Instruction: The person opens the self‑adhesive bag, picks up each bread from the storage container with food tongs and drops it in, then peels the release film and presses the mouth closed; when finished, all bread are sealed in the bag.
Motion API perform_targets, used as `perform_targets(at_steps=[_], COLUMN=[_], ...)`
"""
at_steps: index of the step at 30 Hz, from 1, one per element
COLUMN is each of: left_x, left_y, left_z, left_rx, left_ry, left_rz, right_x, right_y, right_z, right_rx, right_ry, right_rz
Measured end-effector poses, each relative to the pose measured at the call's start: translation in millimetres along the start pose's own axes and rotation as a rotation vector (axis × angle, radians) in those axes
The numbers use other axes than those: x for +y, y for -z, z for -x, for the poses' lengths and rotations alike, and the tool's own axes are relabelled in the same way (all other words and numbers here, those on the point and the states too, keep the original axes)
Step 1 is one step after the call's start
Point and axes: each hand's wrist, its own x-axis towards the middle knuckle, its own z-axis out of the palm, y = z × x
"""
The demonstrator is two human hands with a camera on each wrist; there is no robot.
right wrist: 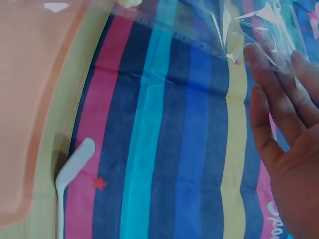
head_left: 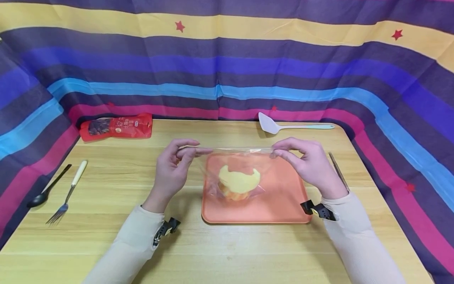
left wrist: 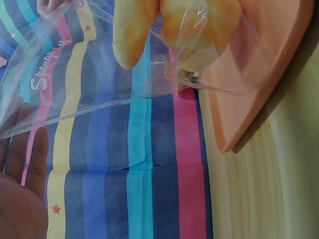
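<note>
Both hands hold a clear plastic bag (head_left: pixel 209 179) stretched between them by its top edge, above an orange tray (head_left: pixel 283 205). My left hand (head_left: pixel 172 167) pinches the bag's upper left corner, and my right hand (head_left: pixel 306 161) pinches the upper right one. Low in the bag sits a yellow, crescent-shaped piece that looks like a croissant (head_left: pixel 239 181), its two tips pointing up. From the left wrist view, the croissant (left wrist: pixel 199 35) shows orange-brown patches through the film. The right wrist view has the bag's film (right wrist: pixel 269 25) against the fingertips.
A red snack pouch (head_left: pixel 134 126) lies at the back left. A black spoon (head_left: pixel 42 195) and a fork (head_left: pixel 67 201) with a cream handle lie at the left. Behind the tray is a spatula (head_left: pixel 271 125). A thin dark utensil (head_left: pixel 337 167) is partly hidden by the right hand.
</note>
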Motion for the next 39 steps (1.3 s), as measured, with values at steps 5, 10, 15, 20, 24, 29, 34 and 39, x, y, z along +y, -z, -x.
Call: perform_targets(at_steps=[5,10,15,20,24,29,34,39], left_x=[6.5,19.4,35.4,60.5,81.0,92.5,68.4,20.8], left_y=[5.6,15.8,29.7,49.0,66.9,98.6,128.5,151.4], left_z=[0.2,4.0,10.1,13.7,20.0,35.3,39.4,33.1], left_rx=[0.034,0.109,0.162,0.227,0.269,0.299,0.324,0.257], left_ry=[-0.036,-0.098,-0.173,-0.21,-0.189,-0.001,0.407,0.577], left_rz=[0.021,0.066,0.141,0.207,0.26,0.142,-0.21,-0.388], right_x=[-8.5,-26.5,-48.5,-69.7,-84.7,-90.6,-70.8,-47.6], right_y=[-4.3,-13.0,-22.9,-35.4,-53.5,-86.1,-126.5,-156.6], right_z=[-3.7,-11.5,-20.4,-26.2,-29.1,-36.5,-55.3,-78.9], right_rx=[0.054,0.06,0.031,-0.07,-0.193,-0.341,-0.389,-0.376], right_ry=[0.016,0.071,0.129,0.12,-0.018,-0.26,-0.436,-0.536], right_rz=[-0.157,-0.348,-0.578,-0.654,-0.758,-0.884,-0.874,-0.813])
